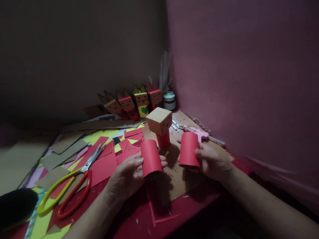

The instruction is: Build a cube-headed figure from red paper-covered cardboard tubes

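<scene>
My left hand (pixel 131 169) is closed around a red paper tube (pixel 151 157), its fingertips showing on the far side. A second red paper tube (pixel 189 149) is held in my right hand (pixel 213 161), with the thumb on its side. Both tubes are tilted, their lower open ends facing me, above a cardboard sheet (pixel 184 181). Just behind and between them stands a paper figure with a box-shaped cardboard head (pixel 159 121) and a red tube body (pixel 163 139). Part of a drawn face shows on the head's right side.
Scissors (pixel 87 164) with yellow and red handles lie on paper scraps (pixel 104 167) at left. Several finished box-headed figures (pixel 141 101) line the back, beside a pale jar (pixel 169 99). A pink glue gun (pixel 200 133) rests near the right wall (pixel 239 83).
</scene>
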The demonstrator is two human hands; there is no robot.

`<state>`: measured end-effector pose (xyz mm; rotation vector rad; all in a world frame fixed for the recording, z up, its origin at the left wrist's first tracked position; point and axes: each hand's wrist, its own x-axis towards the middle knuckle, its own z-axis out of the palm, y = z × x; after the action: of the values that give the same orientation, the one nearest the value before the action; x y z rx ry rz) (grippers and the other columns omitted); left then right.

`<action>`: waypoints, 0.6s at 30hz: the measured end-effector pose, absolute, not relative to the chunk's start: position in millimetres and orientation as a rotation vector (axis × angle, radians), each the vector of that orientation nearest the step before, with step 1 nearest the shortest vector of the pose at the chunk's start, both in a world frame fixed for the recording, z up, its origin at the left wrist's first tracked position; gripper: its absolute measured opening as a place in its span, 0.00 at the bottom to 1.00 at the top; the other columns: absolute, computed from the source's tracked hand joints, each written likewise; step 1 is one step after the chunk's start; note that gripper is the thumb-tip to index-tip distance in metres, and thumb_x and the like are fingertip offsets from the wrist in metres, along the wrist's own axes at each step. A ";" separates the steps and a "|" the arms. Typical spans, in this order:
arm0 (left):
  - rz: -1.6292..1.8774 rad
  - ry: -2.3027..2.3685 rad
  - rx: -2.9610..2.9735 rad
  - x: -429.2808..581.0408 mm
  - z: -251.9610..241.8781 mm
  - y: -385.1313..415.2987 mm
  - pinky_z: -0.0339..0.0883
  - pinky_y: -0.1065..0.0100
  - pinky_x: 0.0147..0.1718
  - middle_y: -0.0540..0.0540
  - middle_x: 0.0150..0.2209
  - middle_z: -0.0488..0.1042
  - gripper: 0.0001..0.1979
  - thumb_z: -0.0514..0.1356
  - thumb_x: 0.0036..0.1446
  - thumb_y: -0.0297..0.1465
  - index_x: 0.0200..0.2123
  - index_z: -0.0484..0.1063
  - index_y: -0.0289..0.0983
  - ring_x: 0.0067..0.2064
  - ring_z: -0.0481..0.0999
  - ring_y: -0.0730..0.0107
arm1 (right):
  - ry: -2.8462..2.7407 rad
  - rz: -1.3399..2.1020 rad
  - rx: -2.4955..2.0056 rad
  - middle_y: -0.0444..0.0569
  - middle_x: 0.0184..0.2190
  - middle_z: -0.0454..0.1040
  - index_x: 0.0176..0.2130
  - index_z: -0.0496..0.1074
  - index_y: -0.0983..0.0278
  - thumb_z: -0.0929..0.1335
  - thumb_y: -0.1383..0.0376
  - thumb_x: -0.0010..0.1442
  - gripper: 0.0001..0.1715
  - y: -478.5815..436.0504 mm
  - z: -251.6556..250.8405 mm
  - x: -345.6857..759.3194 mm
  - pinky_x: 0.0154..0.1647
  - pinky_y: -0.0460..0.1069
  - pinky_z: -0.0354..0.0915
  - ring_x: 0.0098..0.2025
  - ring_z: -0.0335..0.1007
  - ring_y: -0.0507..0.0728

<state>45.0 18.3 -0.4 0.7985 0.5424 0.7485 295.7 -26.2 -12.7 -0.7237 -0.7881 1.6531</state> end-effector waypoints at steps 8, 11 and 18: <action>0.846 0.678 0.905 43.6 4.5 23.7 0.77 0.60 0.44 0.36 0.43 0.83 0.18 0.70 0.44 0.28 0.42 0.80 0.33 0.44 0.83 0.51 | -0.815 1.646 -0.689 0.48 0.33 0.74 0.50 0.71 0.66 0.80 0.54 0.44 0.38 -25.7 -15.6 296.2 0.21 0.44 0.60 0.27 0.67 0.52; 0.854 0.747 0.984 42.1 4.6 25.9 0.78 0.60 0.38 0.38 0.37 0.83 0.19 0.72 0.40 0.29 0.40 0.80 0.33 0.36 0.83 0.53 | -0.817 1.673 -0.683 0.53 0.39 0.76 0.53 0.70 0.68 0.80 0.55 0.42 0.42 -26.5 -13.9 295.4 0.29 0.46 0.65 0.33 0.72 0.55; 0.854 0.951 1.271 38.4 8.1 28.6 0.76 0.60 0.31 0.42 0.33 0.82 0.13 0.71 0.42 0.32 0.34 0.79 0.39 0.33 0.81 0.53 | -0.839 1.678 -0.718 0.56 0.41 0.77 0.53 0.70 0.70 0.80 0.58 0.41 0.43 -26.9 -18.5 296.8 0.38 0.50 0.68 0.39 0.74 0.59</action>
<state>38.4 28.6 8.1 1.2707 0.9508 0.8536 296.8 -26.9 -18.5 -0.7180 -0.8388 1.6776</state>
